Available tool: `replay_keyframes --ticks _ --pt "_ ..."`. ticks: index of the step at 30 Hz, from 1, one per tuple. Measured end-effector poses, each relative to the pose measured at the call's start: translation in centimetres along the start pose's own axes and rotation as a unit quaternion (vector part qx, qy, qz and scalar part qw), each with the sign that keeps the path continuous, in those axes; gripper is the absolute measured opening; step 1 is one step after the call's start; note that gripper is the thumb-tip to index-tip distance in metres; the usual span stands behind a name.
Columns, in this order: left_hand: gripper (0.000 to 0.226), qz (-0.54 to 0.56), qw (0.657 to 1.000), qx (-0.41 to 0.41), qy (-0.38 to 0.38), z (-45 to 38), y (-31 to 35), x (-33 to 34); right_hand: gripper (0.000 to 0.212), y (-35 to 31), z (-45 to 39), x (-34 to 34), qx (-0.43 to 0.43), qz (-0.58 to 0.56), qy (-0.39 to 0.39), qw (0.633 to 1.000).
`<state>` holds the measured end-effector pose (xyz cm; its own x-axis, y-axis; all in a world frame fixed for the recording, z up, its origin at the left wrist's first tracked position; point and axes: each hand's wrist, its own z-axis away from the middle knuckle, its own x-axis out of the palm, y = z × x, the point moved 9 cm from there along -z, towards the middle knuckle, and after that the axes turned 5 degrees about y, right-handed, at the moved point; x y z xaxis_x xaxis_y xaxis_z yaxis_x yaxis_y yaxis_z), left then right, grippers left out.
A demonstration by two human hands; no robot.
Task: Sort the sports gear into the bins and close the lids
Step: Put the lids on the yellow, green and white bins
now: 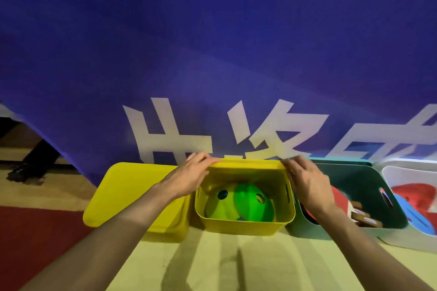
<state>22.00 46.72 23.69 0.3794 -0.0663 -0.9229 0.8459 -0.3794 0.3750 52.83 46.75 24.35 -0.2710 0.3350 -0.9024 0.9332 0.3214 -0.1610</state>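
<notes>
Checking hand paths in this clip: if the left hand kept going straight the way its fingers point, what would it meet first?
The left hand points up and to the right along the far rim of the open yellow bin. Going on, it would probably meet the blue banner behind that rim; depth is unclear.

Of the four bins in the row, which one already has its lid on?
The yellow bin at the far left has its lid on. The other yellow bin, the green bin and the white bin are open.

Head cam, looks fwd/down, close over yellow bin (246, 222); single view.
</notes>
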Motion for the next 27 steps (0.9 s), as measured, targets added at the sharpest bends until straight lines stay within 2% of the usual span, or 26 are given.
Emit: replay_keyframes --ticks 3,6,12,16,21,24,27 --pt "0.046 -0.010 0.998 0.021 -0.049 1.4 0.2 2.0 0.042 0.4 3.2 1.9 -0.008 0.001 -0.030 1.000" --pt "0.045 -0.025 0.998 0.026 -0.058 2.3 0.2 3.2 0.047 0.2 6.0 3.6 -0.005 -0.005 -0.071 0.997" --pt "0.038 -0.060 0.996 0.032 -0.063 5.2 1.5 6.5 0.031 -1.1 10.1 5.0 -0.004 -0.030 -0.061 0.998" --pt "0.048 -0.082 0.991 0.043 -0.101 6.3 2.5 9.4 0.019 -1.1 11.4 7.1 -0.016 -0.024 -0.080 0.996" --pt "0.062 -0.125 0.988 0.025 -0.085 5.3 1.9 9.8 0.007 -0.2 12.5 8.9 -0.034 0.014 -0.094 0.995" --pt "0.068 -0.140 0.985 0.015 -0.098 5.4 1.2 10.7 0.015 -0.5 12.1 8.1 -0.035 -0.002 -0.084 0.996" --pt "0.078 -0.163 0.981 -0.006 -0.109 5.7 0.3 11.6 0.044 -0.7 11.5 8.2 -0.020 -0.018 -0.100 0.995"
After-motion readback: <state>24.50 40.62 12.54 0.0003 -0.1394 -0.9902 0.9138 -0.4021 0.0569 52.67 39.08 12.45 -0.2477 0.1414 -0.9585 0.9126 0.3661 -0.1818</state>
